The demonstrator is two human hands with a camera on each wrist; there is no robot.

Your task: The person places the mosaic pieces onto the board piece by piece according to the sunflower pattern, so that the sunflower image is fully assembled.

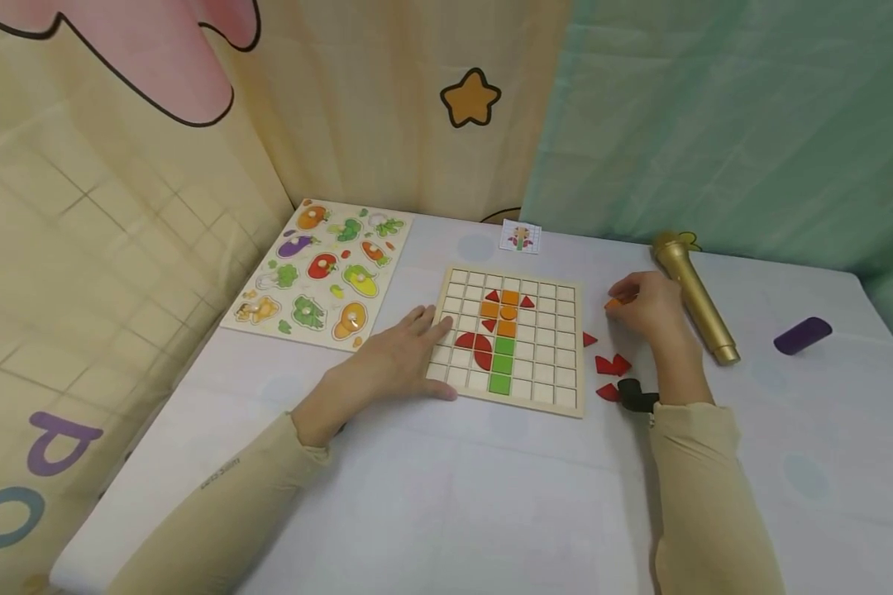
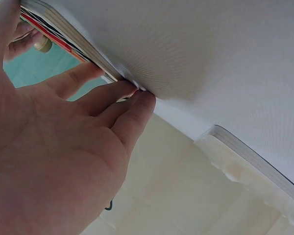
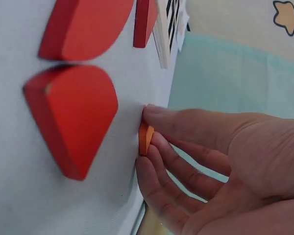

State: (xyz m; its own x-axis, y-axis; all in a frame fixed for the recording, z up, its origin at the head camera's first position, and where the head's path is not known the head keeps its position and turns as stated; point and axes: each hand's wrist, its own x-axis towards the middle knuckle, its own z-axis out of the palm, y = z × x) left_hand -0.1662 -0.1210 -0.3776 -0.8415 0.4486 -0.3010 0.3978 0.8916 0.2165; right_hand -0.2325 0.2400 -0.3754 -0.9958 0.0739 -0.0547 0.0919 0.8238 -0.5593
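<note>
My right hand (image 1: 647,306) is at the right of the grid board (image 1: 543,359), pinching a small orange block (image 3: 146,138) between thumb and fingers at the table surface. The left hand (image 1: 390,355) lies along the board's left side with fingers extended, touching its edge. Set in the grid are orange pieces (image 1: 508,313), a column of green squares (image 1: 502,364), small red triangles (image 1: 527,302) and rounded red pieces (image 1: 483,353). Loose red pieces (image 1: 621,364) lie between the board and my right forearm; one rounded red block (image 3: 78,117) shows large in the right wrist view.
A vegetable puzzle board (image 1: 316,273) occupies the back left. Behind the grid lies a small picture card (image 1: 521,237). To the right are a gold microphone (image 1: 695,297) and a purple piece (image 1: 802,335). A black object (image 1: 637,397) sits beside the right wrist. Curtains border the table's back.
</note>
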